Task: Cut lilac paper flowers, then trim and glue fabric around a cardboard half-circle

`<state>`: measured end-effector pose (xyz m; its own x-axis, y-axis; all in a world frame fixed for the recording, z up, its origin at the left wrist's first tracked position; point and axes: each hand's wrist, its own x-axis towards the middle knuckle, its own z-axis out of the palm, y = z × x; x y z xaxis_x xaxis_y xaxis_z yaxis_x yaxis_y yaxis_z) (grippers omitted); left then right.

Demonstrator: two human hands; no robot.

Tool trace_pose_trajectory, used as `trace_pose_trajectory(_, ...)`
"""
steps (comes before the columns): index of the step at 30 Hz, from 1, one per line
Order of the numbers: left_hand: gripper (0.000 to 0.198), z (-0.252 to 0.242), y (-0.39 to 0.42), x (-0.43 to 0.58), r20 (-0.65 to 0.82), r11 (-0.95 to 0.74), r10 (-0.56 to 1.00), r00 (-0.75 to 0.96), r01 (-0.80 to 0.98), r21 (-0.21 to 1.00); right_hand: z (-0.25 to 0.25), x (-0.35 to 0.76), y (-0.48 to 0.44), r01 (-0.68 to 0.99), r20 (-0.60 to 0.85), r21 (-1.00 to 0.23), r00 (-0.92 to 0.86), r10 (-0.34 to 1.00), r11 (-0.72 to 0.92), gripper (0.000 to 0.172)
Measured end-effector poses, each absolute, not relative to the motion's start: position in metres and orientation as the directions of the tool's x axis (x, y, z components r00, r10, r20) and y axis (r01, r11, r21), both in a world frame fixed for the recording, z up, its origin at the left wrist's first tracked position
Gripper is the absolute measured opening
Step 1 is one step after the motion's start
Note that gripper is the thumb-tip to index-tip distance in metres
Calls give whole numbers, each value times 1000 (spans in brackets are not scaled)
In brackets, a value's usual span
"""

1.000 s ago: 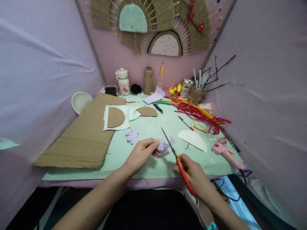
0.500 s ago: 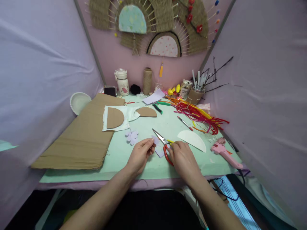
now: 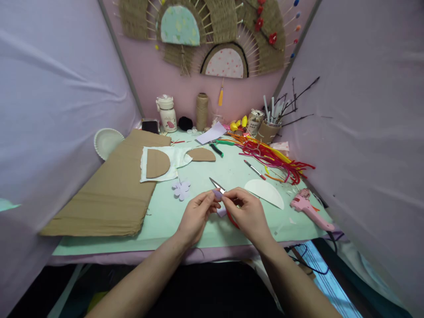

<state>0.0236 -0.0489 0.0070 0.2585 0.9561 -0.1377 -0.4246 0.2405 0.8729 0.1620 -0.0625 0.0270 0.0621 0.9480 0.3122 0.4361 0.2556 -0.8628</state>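
Curtained craft corner, glue gun, twine spool, woven fans

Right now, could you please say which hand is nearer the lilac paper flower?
Left. The left hand is to the right of the flower, nearer the camera; the right hand is farther right.

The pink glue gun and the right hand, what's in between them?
Between the right hand and the glue gun, the head view shows a white half-circle, plus tiny pale scraps nearer the front.
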Motion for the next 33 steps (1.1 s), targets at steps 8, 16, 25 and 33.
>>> trace_pose_trajectory(8,20,22,-48,17,-184,266,952,244,-371,890,33,166,-68,519,330,-807,-1,944,282,11)
trace_pose_trajectory(16,11,22,-49,14,-278,399,884,375,-298,867,42,183,-50,344,38,-935,-141,989,85,16)
trace_pose_trajectory(25,15,21,-43,8,-140,130,932,335,53,990,45,184,-46,528,71,-823,-267,961,207,12)
trace_pose_trajectory(33,30,15,-32,19,-297,291,953,65,-478,829,37,176,-35,350,83,-929,-124,989,122,23)
